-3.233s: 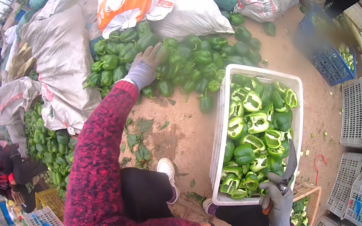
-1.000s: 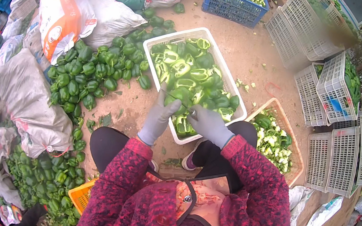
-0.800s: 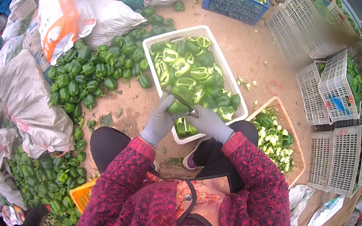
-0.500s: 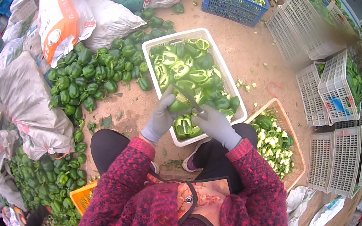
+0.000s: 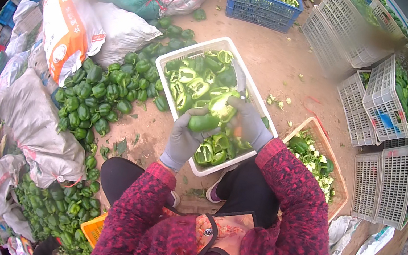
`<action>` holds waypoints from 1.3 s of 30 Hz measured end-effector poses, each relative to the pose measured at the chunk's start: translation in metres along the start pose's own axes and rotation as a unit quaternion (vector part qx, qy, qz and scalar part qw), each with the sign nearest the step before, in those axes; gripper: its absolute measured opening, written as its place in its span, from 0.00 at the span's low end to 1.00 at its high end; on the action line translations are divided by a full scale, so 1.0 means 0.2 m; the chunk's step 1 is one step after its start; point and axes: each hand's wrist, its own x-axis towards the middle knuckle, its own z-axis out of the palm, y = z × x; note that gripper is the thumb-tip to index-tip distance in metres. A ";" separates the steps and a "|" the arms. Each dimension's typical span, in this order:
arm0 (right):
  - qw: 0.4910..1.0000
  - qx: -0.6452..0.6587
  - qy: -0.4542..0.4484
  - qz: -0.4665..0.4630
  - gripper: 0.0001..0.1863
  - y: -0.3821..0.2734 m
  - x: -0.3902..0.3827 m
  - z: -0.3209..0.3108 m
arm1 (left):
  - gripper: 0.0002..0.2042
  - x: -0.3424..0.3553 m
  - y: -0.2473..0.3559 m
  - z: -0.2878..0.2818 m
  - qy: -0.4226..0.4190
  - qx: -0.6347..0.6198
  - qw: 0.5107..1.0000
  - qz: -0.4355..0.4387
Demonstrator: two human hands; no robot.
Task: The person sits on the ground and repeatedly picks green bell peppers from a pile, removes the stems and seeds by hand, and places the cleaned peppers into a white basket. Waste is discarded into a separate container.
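Both of my hands wear pale grey gloves and meet above a white crate (image 5: 168, 85) of cut green peppers. My left hand (image 5: 182, 137) is closed around a green bell pepper (image 5: 203, 122). My right hand (image 5: 252, 125) grips a knife (image 5: 239, 78), its blade pointing up and away from me. A cut pepper piece (image 5: 224, 106) with its pale inside showing sits between the hands, against the right fingers. Whether it is fully apart from the pepper in the left hand, I cannot tell. The right fingers partly hide the knife's handle.
To the right, a tan crate (image 5: 342, 196) holds pale pepper cores. Whole green peppers (image 5: 99, 91) are heaped on the left, beside sacks (image 5: 36, 115). A blue crate (image 5: 263, 14) stands at the back, stacked grey crates (image 5: 381, 181) at right, and a yellow crate (image 5: 92, 229) near my left leg.
The knife blade has swung from across the pepper to pointing away from me. The pepper has been cut open, its pale inside now facing up between my hands.
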 end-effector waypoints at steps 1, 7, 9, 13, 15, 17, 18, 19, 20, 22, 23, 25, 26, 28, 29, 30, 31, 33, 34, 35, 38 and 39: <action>0.997 0.071 -0.013 -0.009 0.19 -0.01 0.03 -0.02 | 0.24 0.04 -0.04 0.00 0.052 -0.036 0.997 0.034; 0.927 0.260 -0.154 -0.223 0.16 -0.07 0.06 -0.36 | 0.27 0.62 0.09 -0.15 0.214 0.317 0.920 0.090; 0.924 0.270 -0.120 -0.241 0.17 -0.08 0.03 -0.41 | 0.29 0.94 0.17 -0.23 0.155 0.649 0.745 0.010; 0.932 0.272 -0.063 -0.231 0.19 -0.10 -0.01 -0.38 | 0.35 1.40 0.11 -0.44 -0.036 0.940 0.329 -0.077; 0.935 0.247 -0.092 -0.236 0.20 -0.12 -0.02 -0.38 | 0.38 1.48 -0.02 -0.54 -0.030 0.959 0.266 -0.095; 0.938 0.235 -0.070 -0.243 0.22 -0.14 -0.03 -0.38 | 0.38 1.54 -0.11 -0.59 -0.013 0.952 0.281 -0.120; 0.949 0.199 -0.047 -0.241 0.23 -0.14 -0.03 -0.38 | 0.39 1.55 -0.12 -0.59 -0.003 0.946 0.276 -0.169; 0.957 0.162 -0.027 -0.239 0.23 -0.14 -0.03 -0.39 | 0.37 1.54 -0.11 -0.57 0.004 0.943 0.288 -0.169; 0.962 0.123 -0.011 -0.243 0.23 -0.15 -0.03 -0.40 | 0.36 1.51 -0.08 -0.54 0.000 0.942 0.325 -0.086; 0.969 0.051 -0.009 -0.242 0.21 -0.14 -0.04 -0.40 | 0.34 1.41 0.02 -0.40 0.000 0.932 0.363 -0.020; 0.970 0.015 0.024 -0.240 0.20 -0.14 -0.04 -0.40 | 0.27 1.31 0.07 -0.31 0.013 0.880 0.462 0.110; 0.961 0.032 0.038 -0.270 0.16 -0.12 -0.04 -0.37 | 0.21 1.00 0.13 -0.13 0.043 0.603 0.795 0.057; 0.955 0.021 0.031 -0.294 0.17 -0.10 -0.04 -0.35 | 0.19 0.85 0.13 -0.03 -0.029 0.700 0.682 0.211; 0.938 -0.005 0.013 -0.347 0.17 -0.05 -0.05 -0.31 | 0.20 0.63 0.11 0.14 -0.076 0.776 0.547 0.306; 0.934 -0.052 0.011 -0.355 0.20 -0.02 -0.06 -0.29 | 0.21 0.54 0.07 0.21 -0.047 0.770 0.567 0.289; 0.909 -0.072 0.012 -0.411 0.21 0.02 -0.07 -0.25 | 0.21 0.45 0.06 0.27 -0.010 0.753 0.618 0.225; 0.880 -0.091 0.015 -0.466 0.22 0.07 -0.08 -0.21 | 0.22 0.37 0.05 0.33 0.033 0.731 0.662 0.163; 0.890 -0.105 0.009 -0.444 0.24 0.15 -0.14 -0.19 | 0.23 0.23 0.03 0.41 0.127 0.616 0.775 -0.063; 0.859 -0.130 0.012 -0.494 0.24 0.20 -0.17 -0.18 | 0.24 0.17 0.02 0.44 0.136 0.553 0.821 -0.040; 0.826 -0.155 0.016 -0.542 0.24 0.24 -0.20 -0.16 | 0.24 0.12 0.01 0.46 0.142 0.487 0.862 -0.018; 0.831 -0.182 -0.021 -0.526 0.27 0.34 -0.29 -0.13 | 0.24 -0.03 -0.03 0.46 0.144 0.378 0.914 0.008; 0.849 -0.148 -0.044 -0.505 0.27 0.38 -0.31 -0.11 | 0.23 -0.09 -0.04 0.45 0.148 0.353 0.924 0.009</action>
